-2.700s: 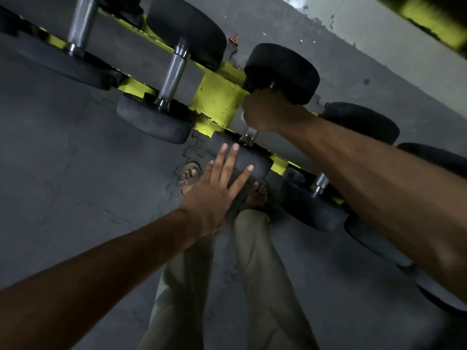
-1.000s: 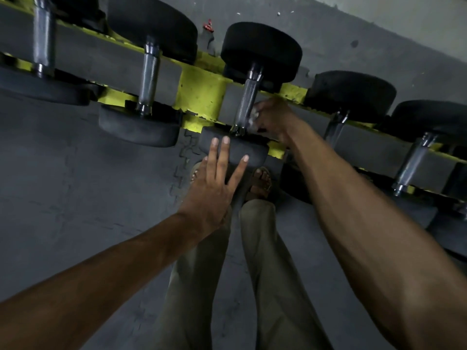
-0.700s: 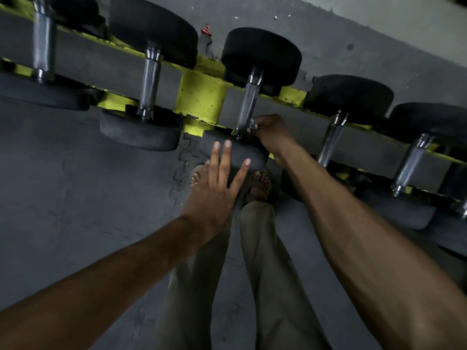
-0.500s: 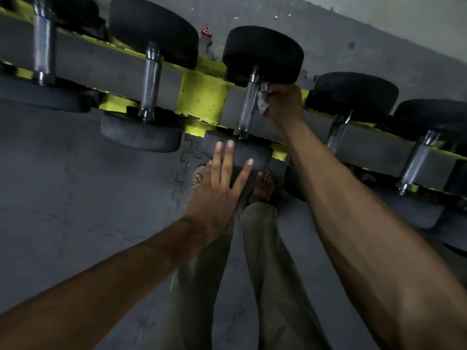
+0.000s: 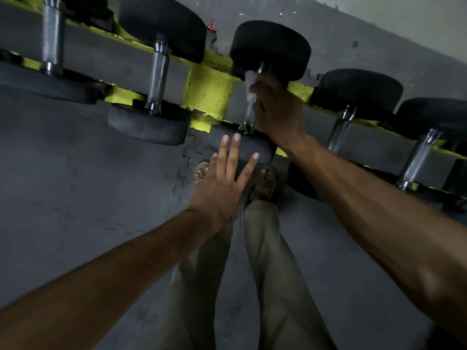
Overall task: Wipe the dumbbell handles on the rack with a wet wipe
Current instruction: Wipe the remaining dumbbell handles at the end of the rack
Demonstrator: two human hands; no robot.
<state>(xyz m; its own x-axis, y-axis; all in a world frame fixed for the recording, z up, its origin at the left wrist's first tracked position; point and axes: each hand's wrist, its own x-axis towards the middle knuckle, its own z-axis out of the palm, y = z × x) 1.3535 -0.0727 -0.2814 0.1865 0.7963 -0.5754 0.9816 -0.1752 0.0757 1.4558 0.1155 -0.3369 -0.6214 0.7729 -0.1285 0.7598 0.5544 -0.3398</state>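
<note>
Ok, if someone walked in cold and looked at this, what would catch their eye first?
Most likely the right hand, high in the middle, gripping a white wet wipe round the steel handle of the middle dumbbell. Just below it, the left hand lies with straight fingers on that dumbbell's near head. Left of the handle, a bright yellow rack bracket stands out in the dim scene.

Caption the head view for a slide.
Right hand presses a white wet wipe on a steel dumbbell handle; left hand rests flat on its black rubber head.
</note>
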